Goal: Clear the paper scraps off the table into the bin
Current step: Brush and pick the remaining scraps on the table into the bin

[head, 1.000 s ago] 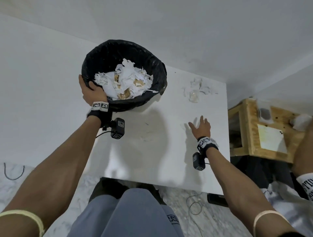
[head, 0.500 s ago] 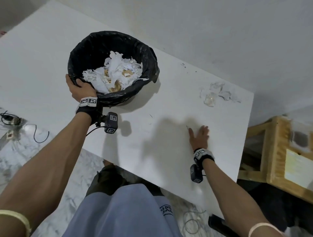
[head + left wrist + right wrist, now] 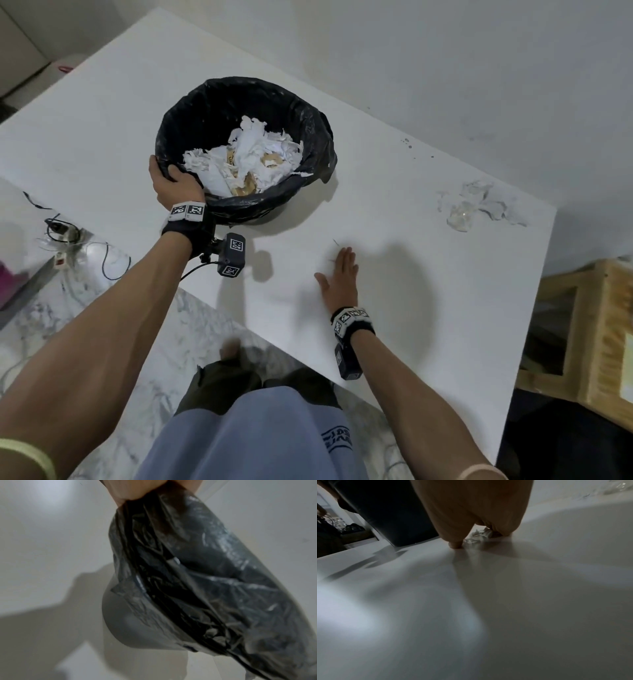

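White bench (image 3: 394, 308) | left grip (image 3: 173, 181) clamped on bin (image 3: 239, 209) rim | right grip (image 3: 339, 279) flat, fingers apart, over tiny scraps (image 3: 476, 536) | more scraps (image 3: 476, 205) near far corner | sweep slowly toward bin, palm low

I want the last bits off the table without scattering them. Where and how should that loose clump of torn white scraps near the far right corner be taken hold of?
Judging by its pose, the flat, spread clump of torn white paper scraps offers no edge to pinch. Come from its wall side with the open right hand, rake it together, then scoop from above toward the black-lined bin gripped by the left hand.
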Demonstrator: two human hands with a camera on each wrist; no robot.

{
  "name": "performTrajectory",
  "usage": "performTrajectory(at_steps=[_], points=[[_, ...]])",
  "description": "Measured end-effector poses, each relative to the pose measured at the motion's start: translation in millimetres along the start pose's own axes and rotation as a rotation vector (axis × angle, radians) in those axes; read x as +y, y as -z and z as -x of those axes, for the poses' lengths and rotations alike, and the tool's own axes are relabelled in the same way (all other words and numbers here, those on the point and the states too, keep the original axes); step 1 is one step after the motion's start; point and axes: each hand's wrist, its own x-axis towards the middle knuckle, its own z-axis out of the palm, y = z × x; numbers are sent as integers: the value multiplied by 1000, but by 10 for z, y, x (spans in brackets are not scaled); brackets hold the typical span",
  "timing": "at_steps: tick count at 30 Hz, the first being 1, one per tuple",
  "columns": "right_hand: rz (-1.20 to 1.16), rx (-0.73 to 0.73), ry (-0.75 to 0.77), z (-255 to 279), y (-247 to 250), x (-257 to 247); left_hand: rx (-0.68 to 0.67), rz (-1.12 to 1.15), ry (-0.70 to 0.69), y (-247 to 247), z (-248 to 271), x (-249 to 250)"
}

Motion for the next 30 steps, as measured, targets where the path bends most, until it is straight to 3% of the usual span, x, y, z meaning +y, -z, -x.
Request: performTrajectory(at_steps=[7,12,16,23,26,30], points=[[97,27,19,-396,168,-105,-91,-47,-33,-22,-302,112],[192,198,83,-346,199,-142,-204,-77,-84,-130,-462,221],[112,259,-68,-276,197,-226,-272,-56,-121,-211,-528,265],[-301,386,-527,-162,525,-144,-356,-45,-138,-326,-621,316],[-289,417,-599,73,380,-137,-384,-40,-129,-380,-642,334],[-251,499,-577,180,90,-342,-421,-36,-134,-446,-645,348]])
